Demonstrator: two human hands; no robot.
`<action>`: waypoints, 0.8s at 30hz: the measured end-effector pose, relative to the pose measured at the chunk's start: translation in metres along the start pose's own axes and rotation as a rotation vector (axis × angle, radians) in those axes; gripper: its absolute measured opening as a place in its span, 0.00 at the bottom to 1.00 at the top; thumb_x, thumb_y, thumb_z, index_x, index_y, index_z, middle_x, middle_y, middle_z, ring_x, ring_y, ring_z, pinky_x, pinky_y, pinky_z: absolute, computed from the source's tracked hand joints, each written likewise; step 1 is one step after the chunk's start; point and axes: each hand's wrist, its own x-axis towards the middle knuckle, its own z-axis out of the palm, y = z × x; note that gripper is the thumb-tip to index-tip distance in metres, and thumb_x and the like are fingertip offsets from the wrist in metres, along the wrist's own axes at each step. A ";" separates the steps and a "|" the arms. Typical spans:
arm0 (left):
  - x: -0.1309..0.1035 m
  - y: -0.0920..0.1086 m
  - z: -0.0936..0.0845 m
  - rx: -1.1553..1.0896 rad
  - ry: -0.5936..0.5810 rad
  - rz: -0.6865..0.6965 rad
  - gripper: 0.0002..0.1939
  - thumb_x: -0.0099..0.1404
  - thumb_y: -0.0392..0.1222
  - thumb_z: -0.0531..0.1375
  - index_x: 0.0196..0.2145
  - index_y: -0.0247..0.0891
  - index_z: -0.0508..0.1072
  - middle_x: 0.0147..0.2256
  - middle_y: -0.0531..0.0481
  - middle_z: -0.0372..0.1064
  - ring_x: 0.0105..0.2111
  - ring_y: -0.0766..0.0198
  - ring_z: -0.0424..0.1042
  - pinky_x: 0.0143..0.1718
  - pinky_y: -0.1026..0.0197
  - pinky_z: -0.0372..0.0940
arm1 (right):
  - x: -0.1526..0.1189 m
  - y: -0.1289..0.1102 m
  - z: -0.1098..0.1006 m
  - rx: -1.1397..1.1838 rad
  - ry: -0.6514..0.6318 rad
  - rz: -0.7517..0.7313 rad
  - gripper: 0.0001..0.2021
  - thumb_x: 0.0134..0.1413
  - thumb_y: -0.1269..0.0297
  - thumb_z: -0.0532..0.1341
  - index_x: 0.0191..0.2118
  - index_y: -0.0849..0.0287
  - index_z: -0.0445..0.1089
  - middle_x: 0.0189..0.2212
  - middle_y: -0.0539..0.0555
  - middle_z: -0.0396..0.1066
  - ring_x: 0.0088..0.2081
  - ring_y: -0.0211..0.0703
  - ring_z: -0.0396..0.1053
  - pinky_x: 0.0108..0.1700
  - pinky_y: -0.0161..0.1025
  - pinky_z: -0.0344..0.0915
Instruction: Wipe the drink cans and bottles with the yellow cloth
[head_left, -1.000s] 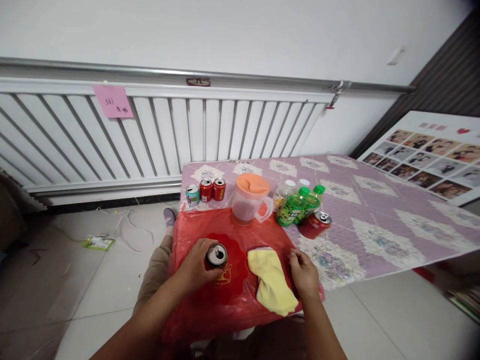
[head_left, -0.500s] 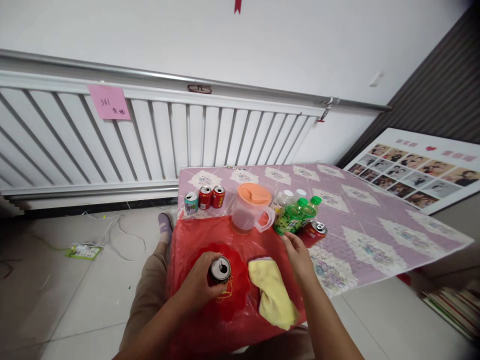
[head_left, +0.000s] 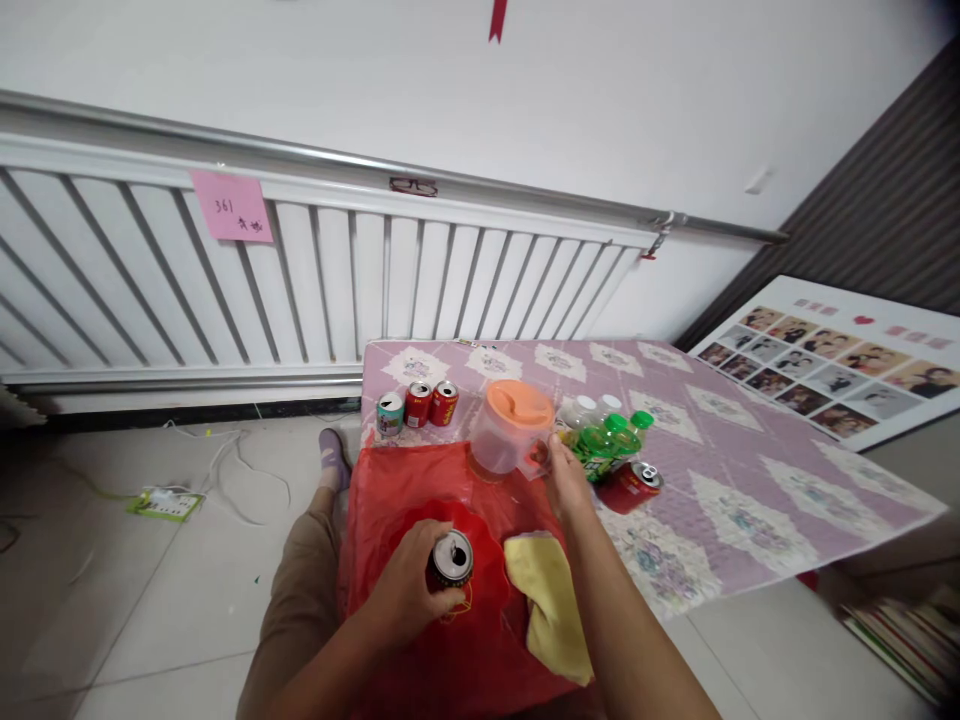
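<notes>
My left hand (head_left: 412,585) is wrapped round an opened dark can (head_left: 451,558), upright over a red scalloped tray (head_left: 491,570). My right hand (head_left: 564,475) is at the handle of a clear pitcher (head_left: 495,440) with an orange lid (head_left: 519,403); its fingers look closed round the handle. The pitcher stands at the far edge of a red plastic sheet (head_left: 390,475). A yellow cloth (head_left: 551,605) lies between the tray and my right forearm.
Left of the pitcher stand a teal can (head_left: 390,413) and two red cans (head_left: 431,403). To its right are several bottles with green and white caps (head_left: 613,435) and a red can (head_left: 631,487). A radiator (head_left: 337,280) runs behind the patterned tablecloth (head_left: 720,480).
My right hand has moved left and away from me, from beside the green bottles to the pitcher's handle. My left hand still holds the can. The camera view has shifted slightly.
</notes>
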 end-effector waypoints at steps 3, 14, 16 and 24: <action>0.000 -0.001 0.000 0.004 -0.003 0.006 0.36 0.48 0.33 0.68 0.55 0.43 0.66 0.53 0.43 0.68 0.55 0.49 0.68 0.59 0.44 0.62 | 0.003 -0.002 0.006 0.110 0.035 0.073 0.22 0.43 0.37 0.64 0.27 0.54 0.68 0.18 0.46 0.70 0.21 0.40 0.69 0.24 0.37 0.67; -0.001 -0.002 0.000 0.014 -0.010 0.004 0.36 0.49 0.34 0.69 0.56 0.43 0.65 0.55 0.43 0.67 0.56 0.49 0.67 0.61 0.45 0.61 | 0.004 -0.047 -0.009 0.386 0.078 0.095 0.21 0.40 0.43 0.67 0.23 0.52 0.59 0.15 0.41 0.59 0.19 0.36 0.62 0.28 0.38 0.68; -0.001 -0.001 0.000 0.011 -0.009 -0.002 0.36 0.49 0.34 0.69 0.56 0.43 0.65 0.55 0.43 0.67 0.56 0.49 0.67 0.61 0.45 0.60 | 0.004 -0.059 -0.018 0.406 0.080 0.090 0.22 0.41 0.44 0.68 0.23 0.52 0.58 0.15 0.40 0.57 0.19 0.36 0.62 0.28 0.38 0.68; -0.002 0.001 0.000 0.008 0.010 0.018 0.35 0.50 0.32 0.68 0.56 0.40 0.64 0.54 0.41 0.67 0.55 0.50 0.67 0.60 0.45 0.61 | -0.012 -0.109 -0.060 0.406 0.073 0.068 0.20 0.40 0.48 0.70 0.23 0.53 0.60 0.16 0.41 0.62 0.20 0.35 0.65 0.27 0.36 0.68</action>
